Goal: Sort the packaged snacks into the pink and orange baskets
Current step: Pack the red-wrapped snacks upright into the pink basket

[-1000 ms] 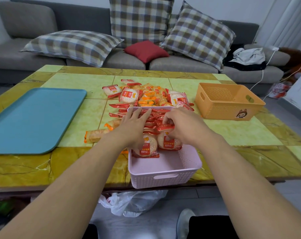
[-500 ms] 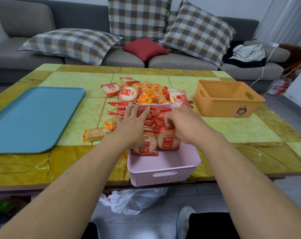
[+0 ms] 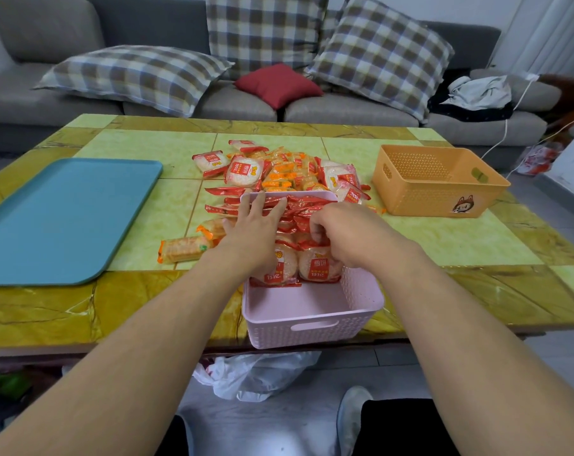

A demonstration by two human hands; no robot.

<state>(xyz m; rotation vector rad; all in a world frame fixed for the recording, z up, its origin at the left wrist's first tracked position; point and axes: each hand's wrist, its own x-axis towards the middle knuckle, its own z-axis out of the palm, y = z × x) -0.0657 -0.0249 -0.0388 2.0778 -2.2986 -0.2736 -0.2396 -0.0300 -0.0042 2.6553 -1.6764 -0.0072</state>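
- Left hand (image 3: pixel 251 233) lies flat, fingers straight and spread, pressing on the red-wrapped rice cracker packs (image 3: pixel 307 210) stacked in the far part of the pink basket (image 3: pixel 312 319); fingertips reach the basket's far rim.
- Right hand (image 3: pixel 346 232) has fingers curled down into the same stack, gripping red packs; exactly which packs are pinched is hidden by the knuckles.
- Pink basket sits at the near edge of the bench (image 3: pixel 476 238), centre; near part of its floor is bare, two round cracker packs (image 3: pixel 318 268) with red labels face up just under the hands.
- Loose snack pile (image 3: pixel 287 174) on the bench just behind the pink basket: red-label round packs mixed with orange-wrapped packs.
- One long orange-end biscuit pack (image 3: pixel 183 248) lies on the bench left of the pink basket, another partly behind the left wrist.
- Orange basket (image 3: pixel 437 185) right of the pile, apart from the pink one; no snacks visible inside; cartoon sticker on its near wall.
- Teal tray (image 3: pixel 65 218) on the left of the bench.
- Grey sofa (image 3: pixel 344 110) behind with plaid cushions (image 3: pixel 134 74) and a red cushion (image 3: pixel 279 83).
- White plastic bag (image 3: pixel 256 373) on the floor under the bench edge.
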